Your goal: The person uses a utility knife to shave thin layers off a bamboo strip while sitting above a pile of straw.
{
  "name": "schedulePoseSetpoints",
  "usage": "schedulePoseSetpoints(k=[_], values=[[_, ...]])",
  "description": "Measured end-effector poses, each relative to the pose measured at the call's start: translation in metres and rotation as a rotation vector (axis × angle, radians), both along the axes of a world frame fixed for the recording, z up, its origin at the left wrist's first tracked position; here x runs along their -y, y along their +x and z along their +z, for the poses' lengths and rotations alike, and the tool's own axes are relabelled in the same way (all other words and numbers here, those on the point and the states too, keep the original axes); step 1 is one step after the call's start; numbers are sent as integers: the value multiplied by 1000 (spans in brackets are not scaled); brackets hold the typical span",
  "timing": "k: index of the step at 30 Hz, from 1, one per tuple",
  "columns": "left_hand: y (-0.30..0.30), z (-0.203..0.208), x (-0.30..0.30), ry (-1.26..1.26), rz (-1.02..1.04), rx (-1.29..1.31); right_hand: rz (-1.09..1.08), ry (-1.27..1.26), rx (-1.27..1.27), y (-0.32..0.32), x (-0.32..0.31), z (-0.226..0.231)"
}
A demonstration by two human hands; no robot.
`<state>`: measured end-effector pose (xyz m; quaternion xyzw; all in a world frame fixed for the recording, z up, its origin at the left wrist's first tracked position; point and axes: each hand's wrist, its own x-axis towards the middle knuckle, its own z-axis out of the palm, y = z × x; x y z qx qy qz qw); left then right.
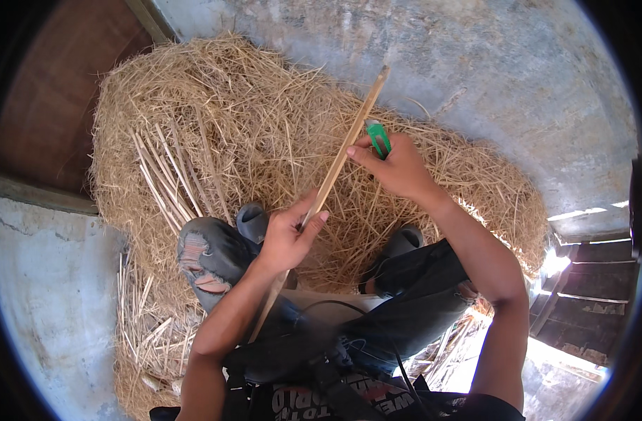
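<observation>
A long, narrow strip of pale wood or bamboo [340, 156] slants from my lap up toward the wall. My left hand [291, 235] is closed around its lower middle, thumb along the strip. My right hand [398, 166] grips a green utility knife [379, 139], its short blade close to the strip's upper part. The right thumb rests against the strip. Below my left hand the strip's lower end runs down beside my left forearm; whether the blade touches the wood I cannot tell.
Loose straw or shavings [251, 105] are heaped in front of me. Several thin split sticks [168, 175] lie on the heap beside my left knee. A bluish wall [489, 77] stands behind, a brown panel [61, 105] at far left. Dark slats [591, 281] are at right.
</observation>
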<state>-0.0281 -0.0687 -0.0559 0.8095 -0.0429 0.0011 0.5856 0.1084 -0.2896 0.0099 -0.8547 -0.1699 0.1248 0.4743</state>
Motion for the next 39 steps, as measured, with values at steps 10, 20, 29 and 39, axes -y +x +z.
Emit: schedulePoseSetpoints(k=[10, 20, 29, 39], values=[[-3, -2, 3, 206, 12, 26, 252, -105, 281, 6, 12, 2], [18, -4, -16, 218, 179, 2, 940, -128, -238, -70, -15, 30], [2, 8, -8, -306, -67, -266, 145, -131, 3, -20, 0, 16], [-1, 10, 1, -484, -398, -342, -284, 197, -232, 5, 6, 13]])
